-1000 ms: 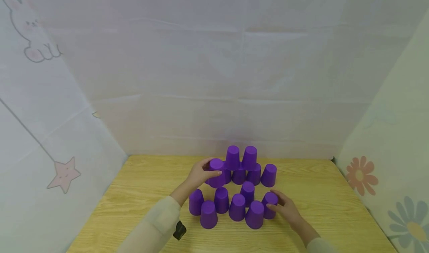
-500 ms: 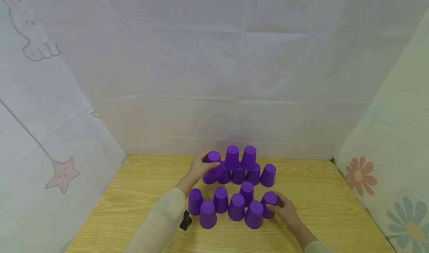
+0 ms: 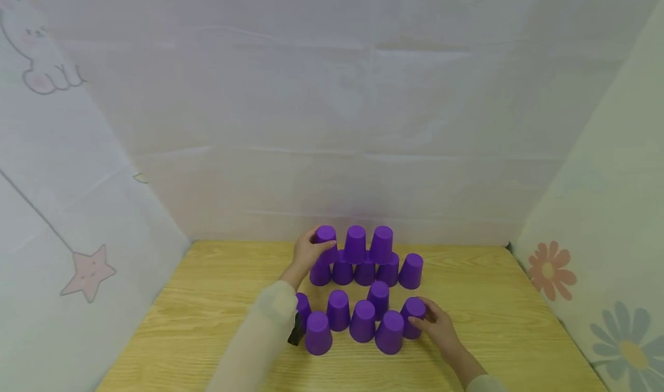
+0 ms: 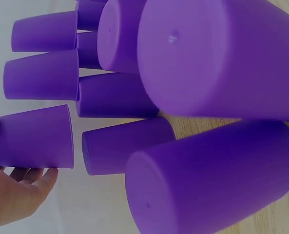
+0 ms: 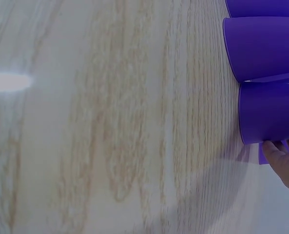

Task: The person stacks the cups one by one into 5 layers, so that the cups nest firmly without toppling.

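Note:
My left hand [image 3: 305, 256] holds an upside-down purple cup [image 3: 327, 234] by its sides, thumb on the near side. This cup is over the left end of the back row; in the left wrist view a narrow gap shows between its rim and the lower cup [image 4: 125, 146]. To its right, two upside-down cups [image 3: 355, 245] sit on the back row of several cups [image 3: 411, 271]. My right hand [image 3: 441, 330] grips the rightmost front cup [image 3: 413, 309], which stands upside down on the table, with fingers behind and thumb in front.
Several more upside-down purple cups [image 3: 362, 321] stand loosely grouped on the wooden table [image 3: 207, 300] in front of the back row. A black object [image 3: 295, 330] shows by the left sleeve [image 3: 259, 334]. A pale sheet [image 3: 337, 121] hangs behind the table.
My left hand has raised its cup and moved it back and left, from in front of the back row to over its left end. The right hand stays on its cup.

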A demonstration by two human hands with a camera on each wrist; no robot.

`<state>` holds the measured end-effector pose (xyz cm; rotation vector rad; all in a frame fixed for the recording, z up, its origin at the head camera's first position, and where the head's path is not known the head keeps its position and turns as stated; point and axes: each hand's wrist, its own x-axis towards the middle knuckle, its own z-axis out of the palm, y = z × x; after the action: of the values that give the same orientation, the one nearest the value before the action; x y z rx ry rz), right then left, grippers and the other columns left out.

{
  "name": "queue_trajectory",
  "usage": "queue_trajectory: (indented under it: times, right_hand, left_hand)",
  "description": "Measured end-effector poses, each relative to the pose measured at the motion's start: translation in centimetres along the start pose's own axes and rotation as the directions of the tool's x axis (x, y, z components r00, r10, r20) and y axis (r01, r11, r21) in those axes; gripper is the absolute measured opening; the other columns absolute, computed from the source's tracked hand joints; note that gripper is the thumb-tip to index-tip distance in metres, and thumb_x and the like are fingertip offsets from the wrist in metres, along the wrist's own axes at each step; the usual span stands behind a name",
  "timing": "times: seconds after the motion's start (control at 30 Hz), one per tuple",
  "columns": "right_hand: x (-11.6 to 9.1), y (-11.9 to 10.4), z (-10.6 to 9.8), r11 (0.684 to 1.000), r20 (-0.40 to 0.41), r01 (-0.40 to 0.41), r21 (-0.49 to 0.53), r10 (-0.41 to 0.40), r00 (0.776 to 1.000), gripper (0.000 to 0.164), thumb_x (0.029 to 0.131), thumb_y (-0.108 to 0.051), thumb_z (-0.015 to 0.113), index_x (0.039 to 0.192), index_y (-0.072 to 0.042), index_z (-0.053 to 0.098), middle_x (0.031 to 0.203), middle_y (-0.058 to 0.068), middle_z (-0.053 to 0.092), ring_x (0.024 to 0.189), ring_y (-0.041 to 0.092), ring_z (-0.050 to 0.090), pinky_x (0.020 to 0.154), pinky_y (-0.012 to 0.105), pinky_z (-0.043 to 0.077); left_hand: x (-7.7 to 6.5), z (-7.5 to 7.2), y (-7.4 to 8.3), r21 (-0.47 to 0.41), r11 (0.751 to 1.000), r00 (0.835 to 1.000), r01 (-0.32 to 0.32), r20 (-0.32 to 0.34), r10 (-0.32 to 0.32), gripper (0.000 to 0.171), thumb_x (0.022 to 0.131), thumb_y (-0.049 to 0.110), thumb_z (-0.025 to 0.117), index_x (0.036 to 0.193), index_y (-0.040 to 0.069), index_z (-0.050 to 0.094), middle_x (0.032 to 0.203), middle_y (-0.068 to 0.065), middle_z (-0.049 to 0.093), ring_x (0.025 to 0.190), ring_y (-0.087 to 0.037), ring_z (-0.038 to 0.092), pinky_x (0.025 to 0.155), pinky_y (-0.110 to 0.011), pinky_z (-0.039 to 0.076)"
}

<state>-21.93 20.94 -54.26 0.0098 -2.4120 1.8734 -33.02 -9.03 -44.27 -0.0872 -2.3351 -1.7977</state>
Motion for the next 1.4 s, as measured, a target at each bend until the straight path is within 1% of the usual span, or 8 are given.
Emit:
queue_trajectory:
  times: [0.17, 0.23, 0.5, 0.73, 0.87, 1.0, 1.2, 1.4]
  right_hand:
    - [-0.1, -0.2, 0.0, 1.000, -0.010, -0.006, 0.009, 0.006, 1.000, 0.055, 0.072, -0.014, 0.069, 0.119, 0.001, 0.046, 0.111, 0.020, 0.052, 0.101, 0.031, 0.050, 0.085, 0.040, 0.040]
    - [-0.2, -0.3, -0.1, 0.999, -0.009, -0.002, 0.036, 0.003, 1.000, 0.054, 0.071, -0.012, 0.069, 0.119, 0.001, 0.047, 0.110, 0.020, 0.052, 0.101, 0.032, 0.049, 0.085, 0.041, 0.040]
    - [-0.4, 0.2, 0.1, 0.999, -0.010, 0.049, 0.006, -0.049, 0.999, 0.052, 0.073, -0.012, 0.067, 0.119, 0.003, 0.046, 0.108, 0.020, 0.054, 0.096, 0.024, 0.053, 0.080, 0.036, 0.044]
    - [-0.2, 0.2, 0.2, 0.998, -0.012, -0.007, 0.067, 0.007, 1.000, 0.056, 0.071, -0.014, 0.070, 0.119, 0.001, 0.046, 0.112, 0.022, 0.050, 0.103, 0.035, 0.047, 0.085, 0.042, 0.039]
    - [0.0, 1.2, 0.0, 0.999, 0.006, 0.016, 0.038, -0.016, 1.000, 0.058, 0.073, -0.020, 0.069, 0.121, 0.000, 0.045, 0.114, 0.020, 0.051, 0.103, 0.028, 0.049, 0.085, 0.036, 0.041]
    - [0.4, 2.4, -0.1, 0.999, 0.014, 0.013, 0.048, -0.014, 1.000, 0.061, 0.070, -0.030, 0.070, 0.122, -0.008, 0.047, 0.114, 0.012, 0.053, 0.102, 0.016, 0.050, 0.084, 0.027, 0.041]
    - [0.0, 1.8, -0.1, 0.993, 0.015, 0.099, 0.060, -0.100, 0.995, 0.053, 0.074, -0.018, 0.068, 0.120, -0.002, 0.047, 0.112, 0.019, 0.052, 0.101, 0.024, 0.051, 0.084, 0.033, 0.042]
    - [-0.3, 0.3, -0.3, 0.997, 0.001, 0.061, 0.043, -0.061, 0.998, 0.053, 0.073, -0.013, 0.068, 0.120, 0.001, 0.047, 0.111, 0.020, 0.052, 0.102, 0.031, 0.049, 0.084, 0.037, 0.041]
  left_hand:
    - [0.7, 0.7, -0.3, 0.012, 1.000, 0.999, -0.003, -0.037, 0.004, 0.050, 0.068, 0.013, 0.072, 0.114, 0.005, 0.055, 0.103, -0.011, 0.058, 0.093, -0.025, 0.054, 0.081, -0.035, 0.043]
    - [0.8, 0.9, -0.5, 0.024, 1.000, 0.999, -0.006, -0.038, 0.007, 0.050, 0.069, 0.014, 0.072, 0.114, 0.004, 0.054, 0.102, -0.012, 0.058, 0.092, -0.025, 0.054, 0.080, -0.035, 0.043]
    - [0.9, 1.3, -0.8, 0.046, 0.999, 0.999, -0.029, -0.034, 0.030, 0.045, 0.069, 0.011, 0.072, 0.111, 0.004, 0.056, 0.101, -0.013, 0.059, 0.092, -0.026, 0.054, 0.081, -0.035, 0.043]
    - [0.9, 1.7, -0.6, 0.088, 0.995, 0.997, -0.053, -0.050, 0.058, 0.044, 0.070, 0.010, 0.071, 0.110, 0.002, 0.056, 0.100, -0.015, 0.058, 0.092, -0.029, 0.054, 0.080, -0.038, 0.043]
    - [0.9, 2.0, -0.6, 0.096, 0.993, 0.996, -0.062, -0.054, 0.068, 0.043, 0.070, 0.010, 0.070, 0.109, 0.001, 0.056, 0.100, -0.016, 0.058, 0.091, -0.030, 0.054, 0.079, -0.039, 0.043]
    - [0.9, 2.1, -0.6, 0.095, 0.994, 0.996, -0.056, -0.058, 0.062, 0.043, 0.070, 0.010, 0.070, 0.109, 0.000, 0.055, 0.099, -0.017, 0.058, 0.091, -0.030, 0.054, 0.079, -0.038, 0.044]
    - [1.1, 2.1, -0.7, 0.078, 0.996, 0.996, -0.031, -0.077, 0.037, 0.046, 0.070, 0.009, 0.070, 0.112, -0.002, 0.053, 0.101, -0.018, 0.057, 0.093, -0.031, 0.053, 0.081, -0.039, 0.043]
    - [1.3, 2.2, -1.0, 0.075, 0.997, 0.996, -0.033, -0.079, 0.039, 0.048, 0.070, 0.007, 0.070, 0.114, -0.003, 0.051, 0.102, -0.020, 0.056, 0.093, -0.032, 0.053, 0.082, -0.039, 0.042]
